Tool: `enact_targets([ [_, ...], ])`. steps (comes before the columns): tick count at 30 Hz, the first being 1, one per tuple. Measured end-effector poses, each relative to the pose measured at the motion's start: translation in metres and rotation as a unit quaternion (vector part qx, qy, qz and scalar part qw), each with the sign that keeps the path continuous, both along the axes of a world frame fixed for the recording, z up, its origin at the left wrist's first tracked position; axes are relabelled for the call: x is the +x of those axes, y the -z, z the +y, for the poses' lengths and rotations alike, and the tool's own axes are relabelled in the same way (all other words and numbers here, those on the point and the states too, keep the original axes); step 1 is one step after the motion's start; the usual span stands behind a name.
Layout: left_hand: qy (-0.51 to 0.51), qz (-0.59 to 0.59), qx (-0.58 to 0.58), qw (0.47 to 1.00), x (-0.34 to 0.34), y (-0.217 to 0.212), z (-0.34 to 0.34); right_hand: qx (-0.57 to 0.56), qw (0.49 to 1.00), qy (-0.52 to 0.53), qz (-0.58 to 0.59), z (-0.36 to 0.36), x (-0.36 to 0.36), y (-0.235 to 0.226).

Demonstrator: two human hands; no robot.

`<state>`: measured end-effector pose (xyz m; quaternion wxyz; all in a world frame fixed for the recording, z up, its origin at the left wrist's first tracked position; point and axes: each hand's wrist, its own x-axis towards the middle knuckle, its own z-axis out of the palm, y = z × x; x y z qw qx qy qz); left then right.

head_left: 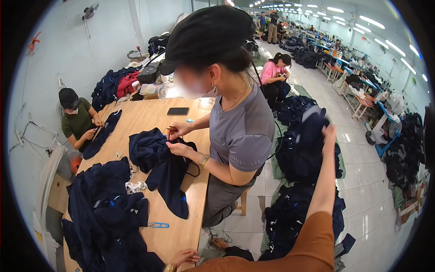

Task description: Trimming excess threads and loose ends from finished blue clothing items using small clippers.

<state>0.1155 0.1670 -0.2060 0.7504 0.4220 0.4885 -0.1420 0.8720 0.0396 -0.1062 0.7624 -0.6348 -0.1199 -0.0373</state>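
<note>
Overhead, our right hand (327, 131) grips a dark navy fabric garment (303, 145) aloft to shed it floorward, while our left hand (185, 257), fingers loosely curled, rests on the light wooden table (181, 226).

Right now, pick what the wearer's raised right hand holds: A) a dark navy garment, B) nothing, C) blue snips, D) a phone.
A: the right hand is lifted over the floor piles and grips a dark navy garment, while the phone and the blue snips lie on the table.
</note>
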Motion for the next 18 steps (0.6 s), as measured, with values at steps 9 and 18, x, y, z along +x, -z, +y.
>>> enact_targets([
  [9,0.015,-0.073,0.011,0.997,0.022,0.021,0.003,-0.056,0.99,-0.026,-0.125,-0.008,-0.032,0.005],
  [18,-0.006,-0.066,0.038,0.997,0.016,0.005,-0.013,-0.606,0.531,-0.519,0.285,-0.117,-0.342,0.304],
])
